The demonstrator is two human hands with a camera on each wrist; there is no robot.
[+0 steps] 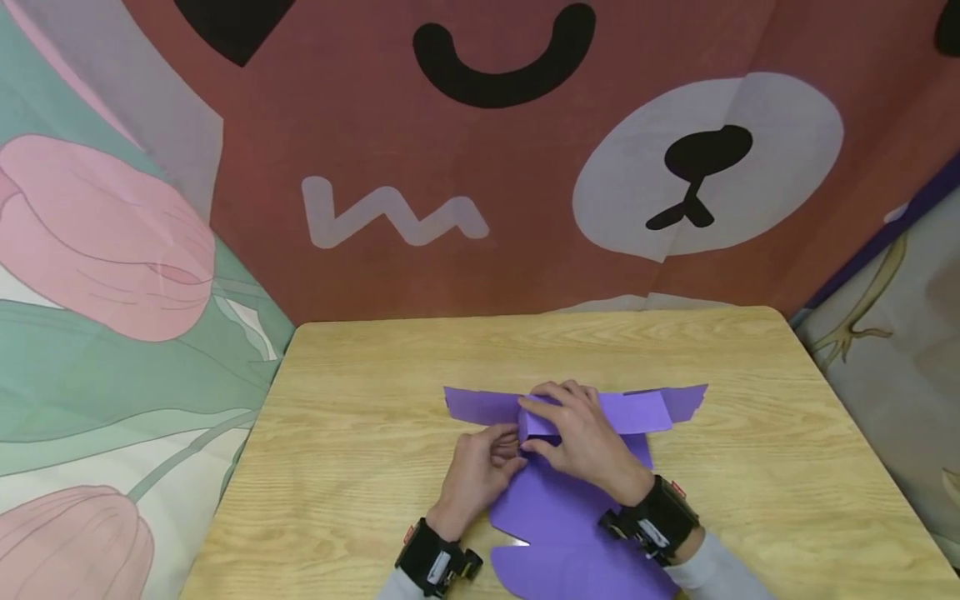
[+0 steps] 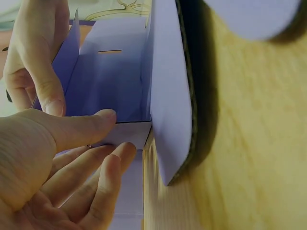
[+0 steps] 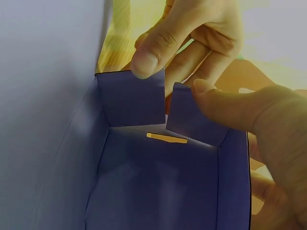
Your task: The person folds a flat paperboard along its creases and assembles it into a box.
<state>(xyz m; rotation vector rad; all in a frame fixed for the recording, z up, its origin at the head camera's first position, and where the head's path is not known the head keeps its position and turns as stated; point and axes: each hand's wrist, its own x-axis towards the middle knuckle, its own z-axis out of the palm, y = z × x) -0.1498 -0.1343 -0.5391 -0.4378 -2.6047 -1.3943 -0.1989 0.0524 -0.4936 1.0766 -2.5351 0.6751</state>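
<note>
A partly folded purple cardboard box [image 1: 551,500] lies on the table, its far side bent up into a narrow trough with walls. My left hand [image 1: 476,473] is at the trough's left end, pinching a small end flap [image 3: 130,98] with the thumb inside and fingers outside. From above, my right hand [image 1: 588,437] grips the trough's wall. Its thumb presses on a second end flap [image 3: 195,115], while its other fingers lie outside, partly hidden. A gap separates the two flaps. In the trough's base a narrow slot [image 2: 109,51] shows.
Long side tabs [image 1: 480,406] stick out left and right from the trough. A rounded cardboard lid flap [image 1: 555,571] extends toward the near edge of the wooden table [image 1: 337,467]. Behind the table hangs a printed cloth [image 1: 375,283]. Both wrists wear black cameras.
</note>
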